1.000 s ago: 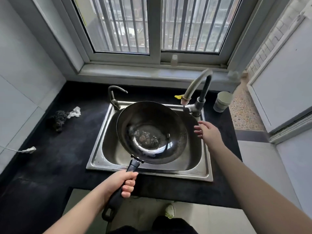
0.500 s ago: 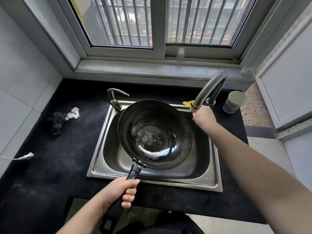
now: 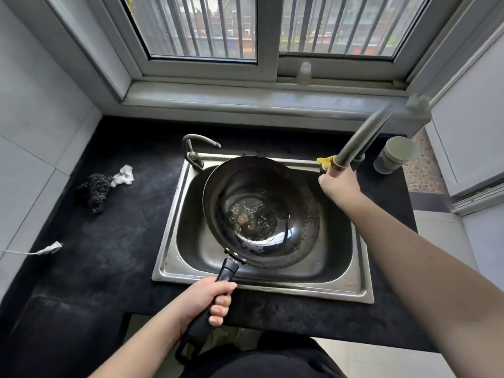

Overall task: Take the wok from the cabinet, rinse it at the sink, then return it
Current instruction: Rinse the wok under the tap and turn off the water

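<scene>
Reaching across since a second ago, the right hand [image 3: 339, 184] is now wrapping around the tap [image 3: 362, 135] spout's lower end, fingers closed on it. Judging from this, water is about to be turned into the wok [image 3: 261, 211]. Left hand [image 3: 203, 304] is clamping the wok's handle [image 3: 227, 270]. Away from that grip, the bowl is sitting over the sink [image 3: 169, 236], open side up. Its long axis is running from the handle, up and rightward, toward the tap.

One head-worn wide-angle view looks steeply down from close above the sink [image 3: 354, 285], facing the window [image 3: 267, 36] behind it.
</scene>
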A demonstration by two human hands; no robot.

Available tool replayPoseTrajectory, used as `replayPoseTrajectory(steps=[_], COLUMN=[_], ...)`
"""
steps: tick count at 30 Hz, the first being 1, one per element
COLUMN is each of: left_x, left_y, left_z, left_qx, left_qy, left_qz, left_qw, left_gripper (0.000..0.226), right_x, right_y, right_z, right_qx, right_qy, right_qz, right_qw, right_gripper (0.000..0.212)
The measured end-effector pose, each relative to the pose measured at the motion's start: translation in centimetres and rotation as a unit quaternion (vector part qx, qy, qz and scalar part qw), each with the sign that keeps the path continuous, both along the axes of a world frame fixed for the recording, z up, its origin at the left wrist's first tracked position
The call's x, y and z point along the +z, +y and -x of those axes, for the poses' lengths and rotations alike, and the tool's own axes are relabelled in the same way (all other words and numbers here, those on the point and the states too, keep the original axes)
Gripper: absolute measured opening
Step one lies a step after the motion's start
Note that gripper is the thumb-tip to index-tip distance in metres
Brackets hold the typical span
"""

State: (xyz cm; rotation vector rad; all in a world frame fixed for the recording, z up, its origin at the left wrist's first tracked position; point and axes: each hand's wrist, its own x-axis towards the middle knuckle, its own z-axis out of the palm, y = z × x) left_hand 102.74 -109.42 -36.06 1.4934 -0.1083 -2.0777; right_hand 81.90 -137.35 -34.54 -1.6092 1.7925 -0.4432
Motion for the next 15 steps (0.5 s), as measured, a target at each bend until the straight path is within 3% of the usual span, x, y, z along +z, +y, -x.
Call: replayPoseTrajectory(steps=[3,6,13,15], left_x=[-0.2,-0.3,0.0,0.1], left_y=[0.0,0.0,0.1,0.2], left_z=[-0.1,-0.1,0.1,0.1], left_qx=[-0.002,-0.01,-0.004,0.001], left_qy=[0.002,0.003,0.007,0.016], left_qz=[0.001,0.003,0.011,0.014], left_qw=[1.0,1.0,1.0,1.0], left_gripper=[0.038,0.039,0.043,0.043], right_x=[-0.3,-0.5,-1.8,-2.2], right_y=[0.1,-0.1,-0.8,-1.0], right_z=[-0.3,-0.3,-0.4,-0.1], right_qx=[0.029,0.068,0.09,0.082], right_qy=[0.048,0.072,0.069,0.069], right_qz=[0.001,0.008,0.009,-0.006], right_qw=[0.998,0.995,0.993,0.994], right_gripper=[0.011,0.015,0.004,0.01])
